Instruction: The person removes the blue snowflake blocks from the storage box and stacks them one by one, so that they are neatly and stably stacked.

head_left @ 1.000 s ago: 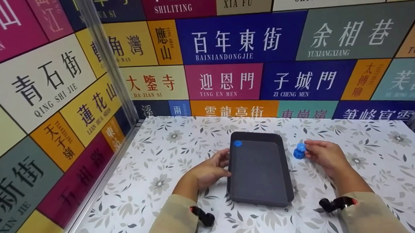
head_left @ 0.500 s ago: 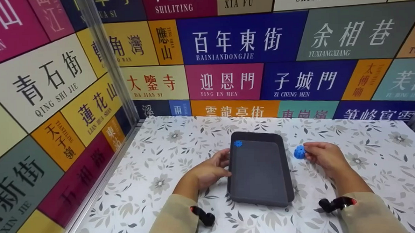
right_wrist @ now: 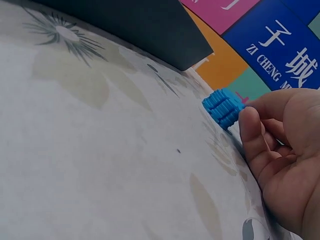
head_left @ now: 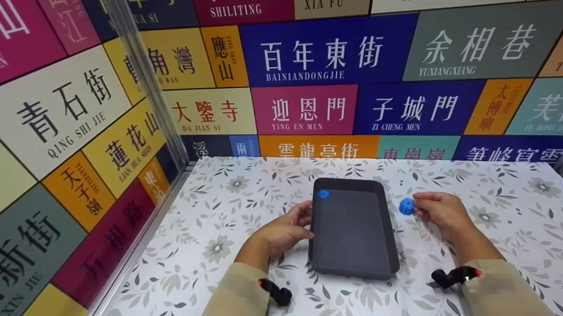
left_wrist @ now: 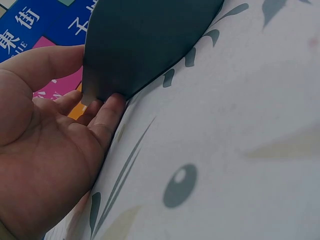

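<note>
To the right of the dark grey tray (head_left: 353, 231), my right hand (head_left: 443, 212) pinches the top of a small stack of blue gear-shaped pieces (head_left: 406, 206) between thumb and index finger. In the right wrist view, the toothed blue stack (right_wrist: 223, 107) shows more than one layer and rests at the table. My left hand (head_left: 282, 231) is at the tray's left side. The left wrist view shows the left hand's relaxed fingers (left_wrist: 107, 117) touching the tray's outer wall (left_wrist: 145, 45). One blue gear-shaped piece (head_left: 323, 194) lies in the tray's far left corner.
A floral-patterned cloth covers the table (head_left: 245, 193). Colourful sign-covered panels (head_left: 308, 109) stand at the back and left, with a clear plastic edge strip (head_left: 157, 92) in the left corner. A black wrist camera (head_left: 275, 293) is worn on each sleeve.
My right hand has brought the upper blue piece down onto the other blue piece, so they now line up as one stack. The left hand and tray have stayed put.
</note>
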Demonstrator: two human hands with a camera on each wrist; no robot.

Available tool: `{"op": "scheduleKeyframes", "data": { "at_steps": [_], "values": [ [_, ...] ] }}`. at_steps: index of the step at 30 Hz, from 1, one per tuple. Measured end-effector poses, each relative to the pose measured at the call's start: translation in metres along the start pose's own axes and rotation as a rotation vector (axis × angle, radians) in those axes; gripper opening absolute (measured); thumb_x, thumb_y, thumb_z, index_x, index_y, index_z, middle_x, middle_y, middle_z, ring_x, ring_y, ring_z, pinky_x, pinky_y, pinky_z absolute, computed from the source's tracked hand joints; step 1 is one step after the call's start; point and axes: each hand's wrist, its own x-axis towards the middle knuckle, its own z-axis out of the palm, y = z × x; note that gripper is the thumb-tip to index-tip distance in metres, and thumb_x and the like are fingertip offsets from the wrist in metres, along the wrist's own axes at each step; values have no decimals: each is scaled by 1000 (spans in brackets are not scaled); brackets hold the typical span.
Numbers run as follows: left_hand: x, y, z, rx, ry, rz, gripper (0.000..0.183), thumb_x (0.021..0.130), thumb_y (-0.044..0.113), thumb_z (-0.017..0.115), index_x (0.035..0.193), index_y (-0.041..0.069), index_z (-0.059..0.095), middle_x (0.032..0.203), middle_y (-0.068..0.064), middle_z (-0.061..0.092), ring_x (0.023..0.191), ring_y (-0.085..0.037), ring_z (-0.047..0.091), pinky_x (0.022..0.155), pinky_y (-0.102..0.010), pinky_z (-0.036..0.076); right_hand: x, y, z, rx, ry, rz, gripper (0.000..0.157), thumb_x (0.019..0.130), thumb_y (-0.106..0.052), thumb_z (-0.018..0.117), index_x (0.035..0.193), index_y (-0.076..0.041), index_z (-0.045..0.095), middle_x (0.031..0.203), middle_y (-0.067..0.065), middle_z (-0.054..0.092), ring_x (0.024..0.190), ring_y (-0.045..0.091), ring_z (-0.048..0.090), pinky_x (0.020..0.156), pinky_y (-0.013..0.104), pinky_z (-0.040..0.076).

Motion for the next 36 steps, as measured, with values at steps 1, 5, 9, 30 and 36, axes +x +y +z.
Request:
{"op": "scheduleKeyframes", "data": {
  "at_steps": [1,5,9,30,36],
  "values": [
    [0,0,0,1,1,-2,101,84,-14,64,170,15,22,172,-14,36,161,-29,35,129,-47,35,0,0,0,-4,0,0,45,100,-18,75,139,1,65,89,-12,75,77,4,68,73,19,59],
    [0,1,1,5,7,-10,101,84,-14,65,170,16,23,171,-13,37,160,-29,36,129,-48,35,-1,-1,1,-31,8,-1,49,100,-20,75,142,3,62,90,-13,74,78,4,68,74,19,60],
    [0,2,1,8,10,-13,101,83,-14,65,170,17,23,170,-13,38,159,-29,38,129,-48,36,-1,-1,1,-53,17,-3,52,101,-21,75,145,3,60,91,-14,74,79,4,68,76,19,60],
    [1,2,-1,-4,-2,-2,100,83,-16,64,170,15,25,169,-14,38,157,-29,40,128,-48,37,2,1,2,-50,24,-13,51,100,-18,75,143,5,61,89,-14,74,76,3,68,72,19,59],
    [0,2,0,2,-4,-9,99,84,-15,65,169,16,25,169,-13,38,157,-29,39,130,-48,34,0,0,2,-61,33,-2,54,101,-20,74,146,4,58,90,-15,72,78,3,67,74,19,59]
  ]
}}
